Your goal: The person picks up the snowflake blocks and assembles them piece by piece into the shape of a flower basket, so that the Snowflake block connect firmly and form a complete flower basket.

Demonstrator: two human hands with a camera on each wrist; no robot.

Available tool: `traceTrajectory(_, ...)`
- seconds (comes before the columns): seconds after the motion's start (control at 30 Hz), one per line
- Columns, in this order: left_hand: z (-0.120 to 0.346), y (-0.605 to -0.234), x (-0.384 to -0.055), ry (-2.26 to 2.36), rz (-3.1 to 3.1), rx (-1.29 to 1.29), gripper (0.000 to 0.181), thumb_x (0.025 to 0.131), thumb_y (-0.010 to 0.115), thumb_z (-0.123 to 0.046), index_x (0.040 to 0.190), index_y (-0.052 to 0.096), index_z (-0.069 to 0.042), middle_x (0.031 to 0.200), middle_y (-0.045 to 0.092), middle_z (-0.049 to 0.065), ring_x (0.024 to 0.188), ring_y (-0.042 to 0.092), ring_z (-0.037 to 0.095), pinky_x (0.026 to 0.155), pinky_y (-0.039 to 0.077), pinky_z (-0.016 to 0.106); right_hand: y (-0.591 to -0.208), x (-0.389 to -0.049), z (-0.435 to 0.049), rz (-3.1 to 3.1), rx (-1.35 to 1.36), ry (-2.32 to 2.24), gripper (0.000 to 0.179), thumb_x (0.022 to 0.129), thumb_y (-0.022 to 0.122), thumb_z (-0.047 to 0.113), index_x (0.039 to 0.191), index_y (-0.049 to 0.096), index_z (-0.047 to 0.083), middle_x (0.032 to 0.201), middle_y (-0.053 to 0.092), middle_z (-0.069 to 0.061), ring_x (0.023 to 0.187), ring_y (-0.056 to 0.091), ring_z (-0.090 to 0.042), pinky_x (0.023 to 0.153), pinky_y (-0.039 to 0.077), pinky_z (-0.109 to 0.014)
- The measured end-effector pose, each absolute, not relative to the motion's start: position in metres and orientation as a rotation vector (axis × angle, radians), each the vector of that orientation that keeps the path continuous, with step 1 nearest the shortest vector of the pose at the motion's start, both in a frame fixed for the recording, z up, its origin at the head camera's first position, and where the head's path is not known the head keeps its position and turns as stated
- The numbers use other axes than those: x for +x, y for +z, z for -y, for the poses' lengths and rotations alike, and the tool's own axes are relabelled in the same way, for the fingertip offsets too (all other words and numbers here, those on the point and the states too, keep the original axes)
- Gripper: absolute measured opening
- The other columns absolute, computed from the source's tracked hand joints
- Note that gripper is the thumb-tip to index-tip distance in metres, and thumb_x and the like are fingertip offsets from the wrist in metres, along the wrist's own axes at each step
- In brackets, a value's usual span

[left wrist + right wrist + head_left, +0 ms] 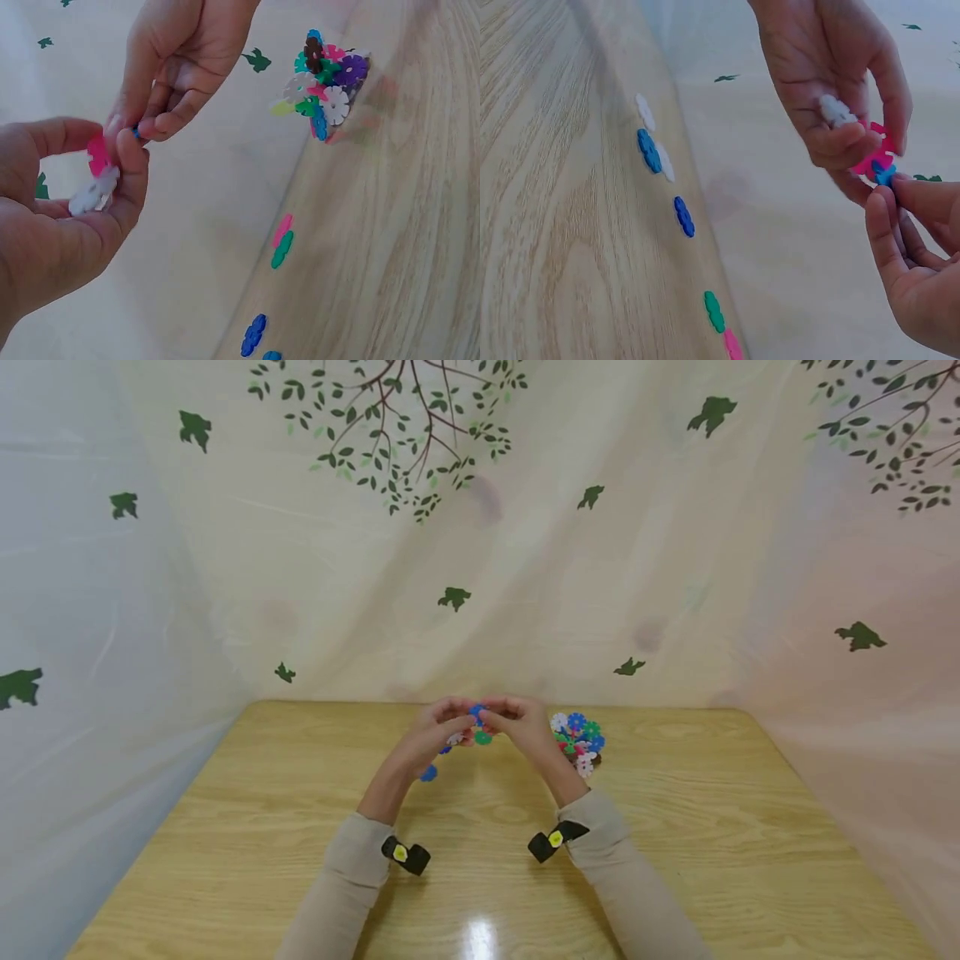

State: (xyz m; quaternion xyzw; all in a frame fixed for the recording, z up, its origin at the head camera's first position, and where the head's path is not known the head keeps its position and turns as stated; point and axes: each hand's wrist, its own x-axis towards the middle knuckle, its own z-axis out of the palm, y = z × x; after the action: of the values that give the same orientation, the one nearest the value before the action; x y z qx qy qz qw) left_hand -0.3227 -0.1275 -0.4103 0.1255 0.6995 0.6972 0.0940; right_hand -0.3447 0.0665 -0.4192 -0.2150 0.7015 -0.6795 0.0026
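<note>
Above the table, my two hands meet over small flower-shaped plastic discs. My left hand (pixel 431 739) holds a pink disc (pixel 877 154) between thumb and fingers, with a white disc (pixel 91 196) lower in the same hand. Between its thumb and fingertip, my right hand (pixel 522 720) pinches a blue disc (pixel 883 173). The blue disc touches the edge of the pink one; whether their slots are joined I cannot tell. Fingers cover part of each disc.
A clustered pile of many-coloured discs (pixel 576 743) stands right of the hands. Loose on the table (pixel 247 827) lie a green disc (pixel 714 312), a dark blue disc (pixel 684 217), a light blue disc (pixel 649 151) and a white disc (pixel 645 112). A printed curtain (pixel 525 635) hangs behind.
</note>
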Motion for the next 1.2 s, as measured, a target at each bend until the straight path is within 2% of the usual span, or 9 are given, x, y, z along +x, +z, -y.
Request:
traceTrajectory(0.2,0.127,-0.411,-0.324,2.154,-2.051,0.208,0.022,0.104,0.055,-0.012,0.123,0.055,0.001,0.090,0.052,-0.002,0.070,0.046,0.009,0.066,0.048,0.020,-0.418,-0.346,-0.065,-2.272,-0.679,-1.967,0.031,0.102,0.062,0.012,0.126,0.067,-0.006,0.108,0.072,-0.026,0.089,0.072,-0.033,0.086,0.060,-0.053)
traceTrajectory(0.37,0.133,-0.406,-0.325,2.222,-2.043,0.103,0.019,0.104,0.054,-0.013,0.121,0.057,-0.003,0.087,0.051,-0.003,0.073,0.047,0.009,0.069,0.049,0.022,-0.420,-0.357,-0.069,-2.486,-0.707,-1.622,0.030,0.100,0.063,0.009,0.124,0.067,-0.009,0.106,0.070,-0.032,0.093,0.068,-0.045,0.083,0.059,-0.056)
traceTrajectory(0.47,0.136,-0.404,-0.326,2.244,-2.045,0.072,0.019,0.105,0.053,-0.014,0.120,0.058,-0.003,0.088,0.053,-0.002,0.078,0.051,0.011,0.073,0.050,0.025,-0.423,-0.367,-0.068,-2.589,-0.776,-1.344,0.028,0.096,0.068,0.006,0.120,0.068,-0.009,0.102,0.073,-0.027,0.087,0.071,-0.033,0.077,0.061,-0.042)
traceTrajectory(0.6,0.138,-0.402,-0.326,2.266,-2.039,0.039,0.024,0.105,0.054,-0.015,0.123,0.059,-0.001,0.089,0.056,-0.004,0.083,0.053,0.011,0.074,0.051,0.024,-0.435,-0.380,-0.064,-2.632,-0.825,-1.067,0.030,0.092,0.073,0.005,0.120,0.068,-0.007,0.100,0.073,-0.021,0.081,0.063,-0.016,0.068,0.051,-0.023)
traceTrajectory(0.7,0.139,-0.402,-0.327,2.283,-2.025,0.022,0.028,0.104,0.053,-0.014,0.127,0.059,0.001,0.089,0.056,-0.005,0.085,0.054,0.010,0.073,0.052,0.021,-0.444,-0.386,-0.062,-2.644,-0.830,-0.962,0.036,0.090,0.075,0.006,0.122,0.067,-0.007,0.103,0.071,-0.020,0.082,0.060,-0.018,0.071,0.051,-0.026)
traceTrajectory(0.8,0.139,-0.402,-0.328,2.291,-2.015,0.009,0.031,0.105,0.052,-0.014,0.130,0.059,0.002,0.089,0.057,-0.005,0.086,0.055,0.010,0.073,0.052,0.020,-0.450,-0.390,-0.060,-2.683,-0.813,-0.896,0.040,0.088,0.078,0.007,0.125,0.066,-0.005,0.113,0.071,-0.021,0.097,0.065,-0.026,0.087,0.055,-0.036)
traceTrajectory(0.97,0.142,-0.402,-0.328,2.290,-2.015,0.018,0.034,0.105,0.051,-0.014,0.133,0.058,0.004,0.090,0.058,-0.006,0.089,0.056,0.010,0.076,0.053,0.021,-0.454,-0.395,-0.056,-2.714,-0.753,-0.845,0.043,0.088,0.077,0.007,0.128,0.064,-0.004,0.127,0.067,-0.022,0.121,0.061,-0.036,0.108,0.048,-0.048)
traceTrajectory(1.07,0.143,-0.401,-0.329,2.288,-2.015,0.035,0.037,0.105,0.050,-0.015,0.136,0.056,0.004,0.092,0.058,-0.006,0.089,0.056,0.010,0.077,0.052,0.022,-0.454,-0.396,-0.056,-2.712,-0.755,-0.855,0.043,0.088,0.077,0.006,0.128,0.064,-0.005,0.126,0.067,-0.023,0.119,0.062,-0.036,0.106,0.049,-0.047)
traceTrajectory(1.2,0.145,-0.400,-0.328,2.292,-2.006,0.030,0.037,0.105,0.050,-0.014,0.137,0.056,0.004,0.092,0.057,-0.006,0.087,0.057,0.008,0.078,0.052,0.022,-0.455,-0.398,-0.058,-2.712,-0.744,-0.921,0.042,0.084,0.080,0.005,0.123,0.067,-0.005,0.099,0.069,-0.017,0.092,0.064,-0.025,0.087,0.053,-0.034)
